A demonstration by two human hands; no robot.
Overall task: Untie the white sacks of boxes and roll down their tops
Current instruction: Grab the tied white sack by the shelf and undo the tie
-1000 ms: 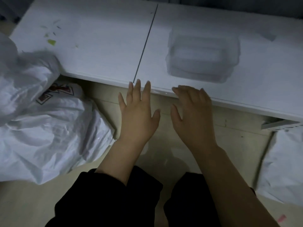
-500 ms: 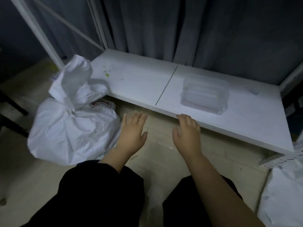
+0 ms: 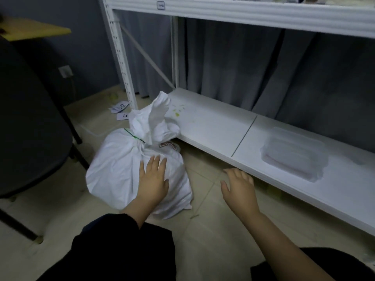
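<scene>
Head view: white sack (image 3: 129,171) on the floor (image 3: 205,226) just left of the low shelf (image 3: 219,126), neck still tied with green cord (image 3: 134,136), top bunched upright. Left hand (image 3: 153,179) flat on the sack's front, fingers straight and spread, gripping nothing. Right hand (image 3: 239,189) apart from it, over the floor by the shelf edge, fingers loosely bent, empty. Clear box (image 3: 294,155) on the shelf. Paper slips (image 3: 121,111) on the floor behind the sack. Dark chair (image 3: 28,126) at left.

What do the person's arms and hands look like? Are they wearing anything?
Both hands are bare: no gloves, rings or watch show on the left hand or the right hand. The forearms are bare too. Nothing is worn on the arms here; the dark cloth below looks like trousers.
</scene>
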